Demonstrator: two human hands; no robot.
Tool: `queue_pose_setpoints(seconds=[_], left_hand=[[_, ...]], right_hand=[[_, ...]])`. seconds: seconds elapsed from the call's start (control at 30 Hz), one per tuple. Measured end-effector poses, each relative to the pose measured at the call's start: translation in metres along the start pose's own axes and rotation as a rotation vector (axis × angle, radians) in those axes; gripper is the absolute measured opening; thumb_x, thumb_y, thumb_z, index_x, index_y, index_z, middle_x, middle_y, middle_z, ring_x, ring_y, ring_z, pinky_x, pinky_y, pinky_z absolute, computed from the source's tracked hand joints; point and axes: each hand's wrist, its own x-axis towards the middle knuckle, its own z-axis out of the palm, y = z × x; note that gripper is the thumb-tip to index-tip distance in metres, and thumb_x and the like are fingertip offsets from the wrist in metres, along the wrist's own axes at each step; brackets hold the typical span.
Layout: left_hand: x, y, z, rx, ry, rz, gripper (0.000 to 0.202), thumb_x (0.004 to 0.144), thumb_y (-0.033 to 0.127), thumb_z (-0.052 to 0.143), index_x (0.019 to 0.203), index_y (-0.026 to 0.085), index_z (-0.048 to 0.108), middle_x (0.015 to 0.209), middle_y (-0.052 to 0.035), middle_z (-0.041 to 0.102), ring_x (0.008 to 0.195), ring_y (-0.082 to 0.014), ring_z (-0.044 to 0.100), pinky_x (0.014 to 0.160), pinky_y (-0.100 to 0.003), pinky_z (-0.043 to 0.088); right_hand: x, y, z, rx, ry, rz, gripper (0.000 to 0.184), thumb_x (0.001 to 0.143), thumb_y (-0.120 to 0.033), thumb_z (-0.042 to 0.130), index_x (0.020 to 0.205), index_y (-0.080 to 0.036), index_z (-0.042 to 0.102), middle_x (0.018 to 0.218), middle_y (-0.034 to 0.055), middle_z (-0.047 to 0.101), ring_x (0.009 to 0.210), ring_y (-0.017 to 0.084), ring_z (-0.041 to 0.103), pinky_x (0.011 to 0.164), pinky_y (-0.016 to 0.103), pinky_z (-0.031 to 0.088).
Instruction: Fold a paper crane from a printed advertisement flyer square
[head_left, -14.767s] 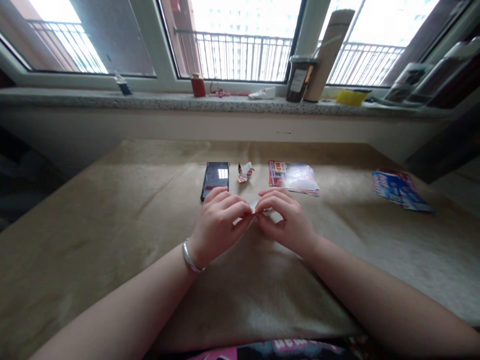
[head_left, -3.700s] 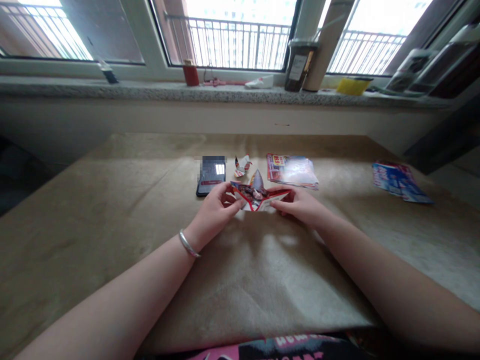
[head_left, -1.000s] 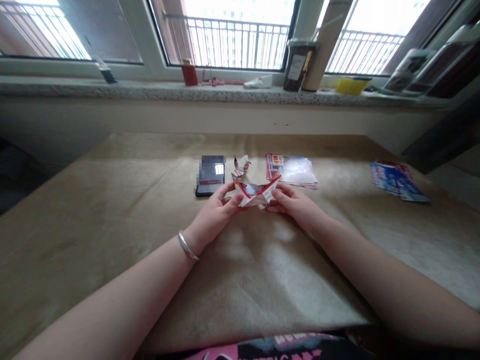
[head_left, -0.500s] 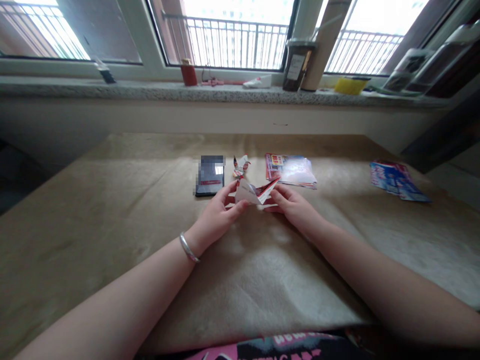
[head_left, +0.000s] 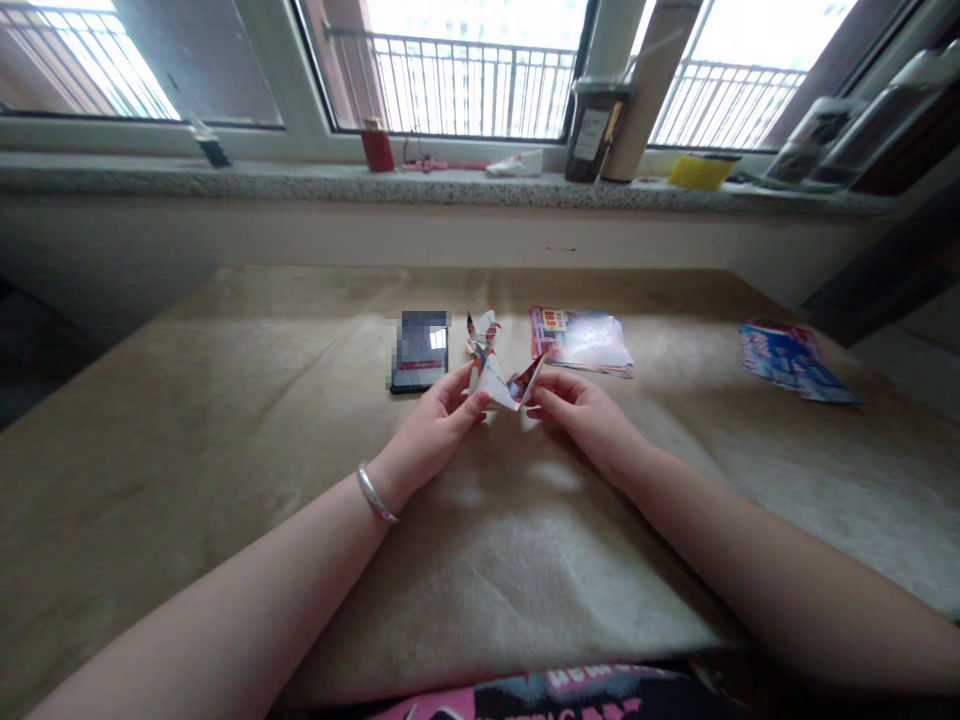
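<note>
Between my two hands is a folded piece of printed paper, white outside with red and dark print inside, bent into a V-like shape with raised flaps. My left hand pinches its left flap between thumb and fingers. On the other side, my right hand grips the right flap with thumb and forefinger. Just behind it lies another folded paper piece with pointed tips, partly hidden by the one I hold. To its left is a dark phone or tablet lying flat.
A stack of colourful printed flyers lies behind my right hand. More blue and red flyers are fanned out at the far right of the table. Bottles, a dark container and a yellow item stand on the windowsill.
The paper's right flap has come inward and its sides stand closer together. My right hand has shifted slightly left with it; my left hand has hardly moved.
</note>
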Motion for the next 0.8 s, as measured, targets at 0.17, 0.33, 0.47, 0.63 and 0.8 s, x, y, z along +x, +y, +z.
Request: queue_pose_setpoints(seconds=[0.17, 0.33, 0.47, 0.63, 0.8], left_hand=[[-0.0012, -0.0006, -0.0003, -0.034, -0.027, -0.027, 0.053, 0.08, 0.042, 0.064, 0.126, 0.021, 0.05, 0.121, -0.0088, 0.059, 0.107, -0.0232, 0.057, 0.087, -0.031, 0.048], [-0.0016, -0.0015, -0.0012, -0.033, 0.019, -0.055, 0.048, 0.082, 0.041, 0.062, 0.123, 0.02, 0.05, 0.122, -0.009, 0.058, 0.11, -0.0236, 0.055, 0.081, -0.026, 0.049], [-0.001, -0.0033, -0.0016, 0.011, 0.019, -0.016, 0.048, 0.081, 0.042, 0.063, 0.121, 0.02, 0.05, 0.125, -0.0091, 0.056, 0.107, -0.0228, 0.057, 0.078, -0.025, 0.049], [-0.0008, -0.0045, -0.0001, 0.02, 0.032, 0.0, 0.051, 0.08, 0.043, 0.064, 0.122, 0.018, 0.048, 0.128, -0.0108, 0.053, 0.109, -0.0231, 0.056, 0.082, -0.027, 0.049], [-0.0001, -0.0014, 0.0016, -0.002, 0.089, 0.023, 0.05, 0.08, 0.046, 0.063, 0.118, 0.018, 0.049, 0.124, -0.0098, 0.057, 0.109, -0.0224, 0.056, 0.084, -0.028, 0.049]], right_hand=[[0.0008, 0.003, 0.0028, 0.158, 0.044, 0.093, 0.037, 0.065, -0.043, 0.074, 0.093, -0.022, 0.064, 0.094, 0.0021, 0.07, 0.087, 0.015, 0.063, 0.084, 0.029, 0.048], [0.0003, 0.0046, 0.0045, 0.294, 0.021, 0.179, 0.035, 0.063, -0.041, 0.077, 0.089, -0.022, 0.063, 0.095, 0.0018, 0.068, 0.088, 0.014, 0.063, 0.083, 0.027, 0.05], [0.0003, 0.0032, 0.0057, 0.365, 0.039, 0.205, 0.035, 0.059, -0.039, 0.08, 0.086, -0.021, 0.065, 0.093, 0.0015, 0.069, 0.085, 0.012, 0.063, 0.077, 0.022, 0.051], [0.0021, 0.0012, 0.0061, 0.371, 0.073, 0.236, 0.031, 0.057, -0.036, 0.082, 0.08, -0.02, 0.068, 0.089, 0.0017, 0.069, 0.082, 0.012, 0.062, 0.072, 0.02, 0.051], [0.0028, 0.0035, 0.005, 0.285, 0.09, 0.208, 0.032, 0.057, -0.042, 0.08, 0.079, -0.021, 0.069, 0.093, 0.0025, 0.069, 0.09, 0.016, 0.061, 0.071, 0.022, 0.051]])
